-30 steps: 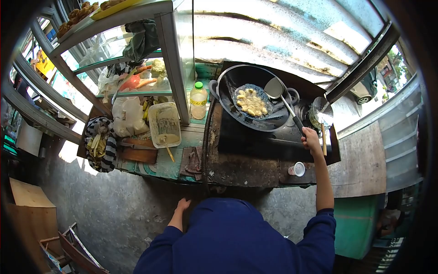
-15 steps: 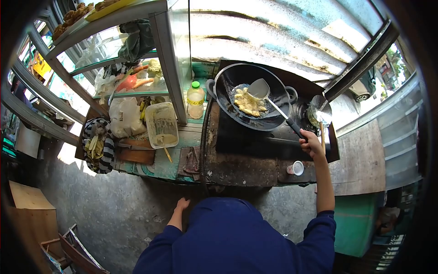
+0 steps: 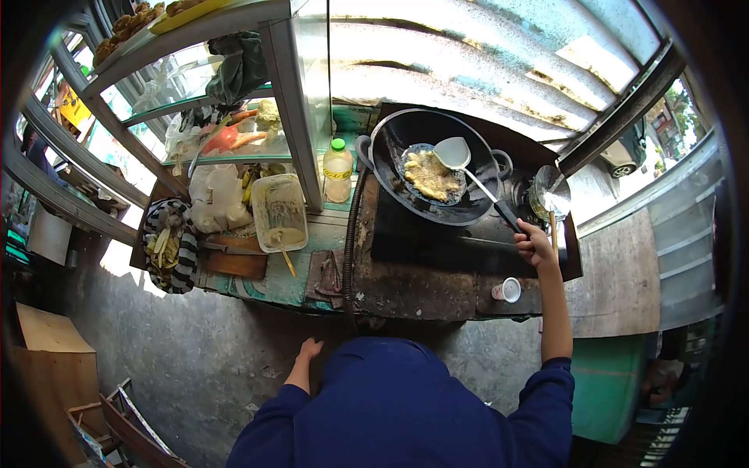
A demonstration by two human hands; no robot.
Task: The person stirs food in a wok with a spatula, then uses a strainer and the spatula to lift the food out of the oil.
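My right hand (image 3: pixel 535 245) is closed around the black handle of a metal wok spatula (image 3: pixel 479 186). The spatula's broad blade is tilted over the far right edge of yellowish food (image 3: pixel 431 176), which sits in bubbling oil. Both are inside a large black wok (image 3: pixel 398 129) with two loop handles. Below the counter's front edge, beside my body, hangs my left hand (image 3: pixel 312 348). It touches nothing that I can see, and its fingers are too small and turned away to read.
Right of the wok stands a small pot (image 3: pixel 538 204) with a wooden-handled tool. A white cup (image 3: pixel 509 290) is near the front edge. Leftward are a green-capped bottle (image 3: pixel 337 173), a batter-smeared tub (image 3: pixel 299 212), a knife (image 3: pixel 232 249) and a glass display case (image 3: pixel 292 117).
The spatula blade has shifted slightly right and tilted, showing a paler face toward the food's edge. The oil around the food foams more. My left hand has hardly moved.
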